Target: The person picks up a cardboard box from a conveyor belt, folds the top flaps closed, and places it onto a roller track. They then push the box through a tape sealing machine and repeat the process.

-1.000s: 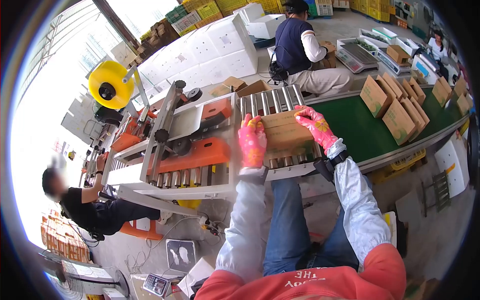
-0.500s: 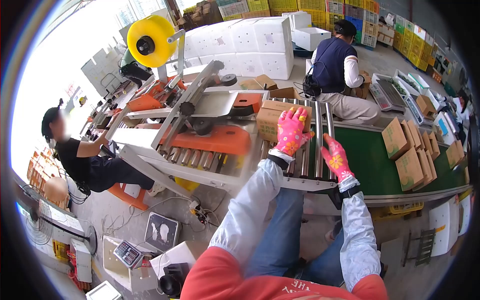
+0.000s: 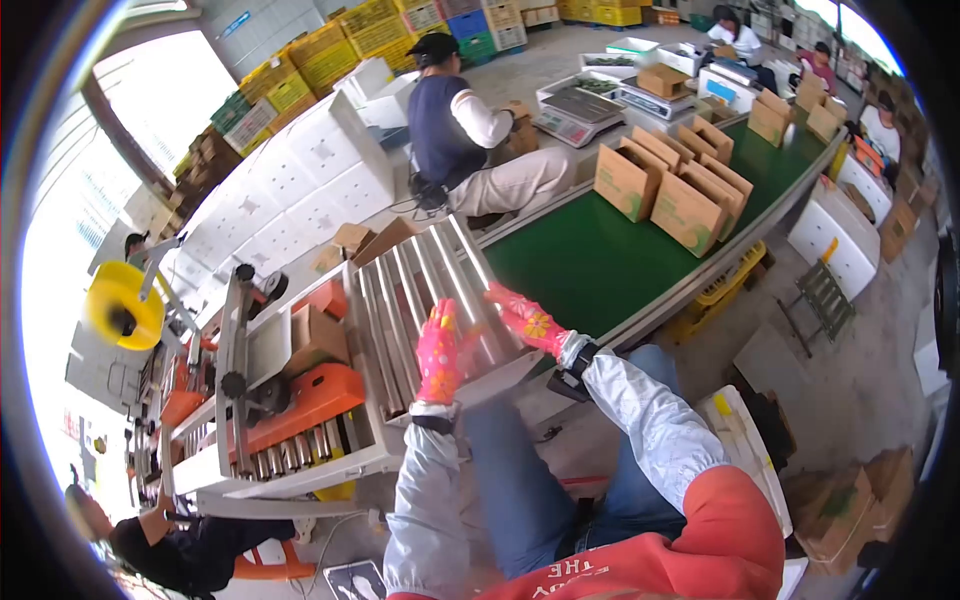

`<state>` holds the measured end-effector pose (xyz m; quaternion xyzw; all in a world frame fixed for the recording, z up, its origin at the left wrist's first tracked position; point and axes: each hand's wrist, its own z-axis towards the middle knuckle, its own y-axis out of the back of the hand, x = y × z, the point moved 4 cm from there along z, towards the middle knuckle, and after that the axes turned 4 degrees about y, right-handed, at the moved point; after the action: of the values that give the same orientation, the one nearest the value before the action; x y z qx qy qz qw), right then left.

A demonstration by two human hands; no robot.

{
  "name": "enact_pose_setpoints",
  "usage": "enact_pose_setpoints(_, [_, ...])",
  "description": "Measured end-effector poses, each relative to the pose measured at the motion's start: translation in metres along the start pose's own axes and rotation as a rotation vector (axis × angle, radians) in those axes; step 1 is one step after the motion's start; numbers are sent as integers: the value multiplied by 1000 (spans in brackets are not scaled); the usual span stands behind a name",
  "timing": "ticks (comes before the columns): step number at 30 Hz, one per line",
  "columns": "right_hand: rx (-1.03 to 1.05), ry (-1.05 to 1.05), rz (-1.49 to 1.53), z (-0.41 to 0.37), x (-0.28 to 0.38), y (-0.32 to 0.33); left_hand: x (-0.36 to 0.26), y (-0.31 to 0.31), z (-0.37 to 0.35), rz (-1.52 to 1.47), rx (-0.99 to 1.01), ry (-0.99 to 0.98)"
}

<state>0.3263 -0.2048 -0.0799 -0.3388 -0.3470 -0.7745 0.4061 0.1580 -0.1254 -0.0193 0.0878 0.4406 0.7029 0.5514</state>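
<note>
My left hand [image 3: 440, 352], in a pink flowered glove, hovers over the metal rollers [image 3: 405, 290] with its fingers stretched out and nothing in them. To its right, my right hand [image 3: 530, 320] wears a matching glove; it is open near where the rollers meet the green belt [image 3: 560, 270], fingers pointing left. A brown carton [image 3: 318, 338] sits at the mouth of the taping machine [image 3: 300, 405], apart from both hands. Farther up the belt, several open cartons [image 3: 690, 208] stand in a group.
Across the rollers a person [image 3: 460, 125] in a dark vest sits beside a scale [image 3: 580, 115]. Another person [image 3: 165, 540] is at the machine's far left. White foam boxes [image 3: 290, 195] are stacked behind. More people sit farther up the belt. A yellow crate [image 3: 715, 290] is under it.
My left hand has let go of the carton, which has moved left into the taping machine. My view has swung right, showing more of the belt. My right hand stays open.
</note>
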Motion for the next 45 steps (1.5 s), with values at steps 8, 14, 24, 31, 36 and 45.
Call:
enact_pose_setpoints(8, [-844, -269, -1225, -117, -116, 312, -46, -52, -36, 223, 70, 113])
enact_pose_setpoints(14, [-662, -762, -1152, -100, -123, 434, -53, -51, -32, 206, 104, 166])
enact_pose_setpoints(24, [-89, -723, -1318, -76, -149, 370, -56, -50, -36, 251, 60, 132])
enact_pose_setpoints(31, [39, -743, -992, -54, -49, 241, -145, -144, -104, -1175, 239, 614])
enact_pose_setpoints(36, [292, -359, -730, -63, 0, 143, -184, -197, -145, -2753, 904, 1145])
enact_pose_setpoints(45, [82, 210, -302, 13, 207, 88, -102, -58, -72, -1946, 115, 502])
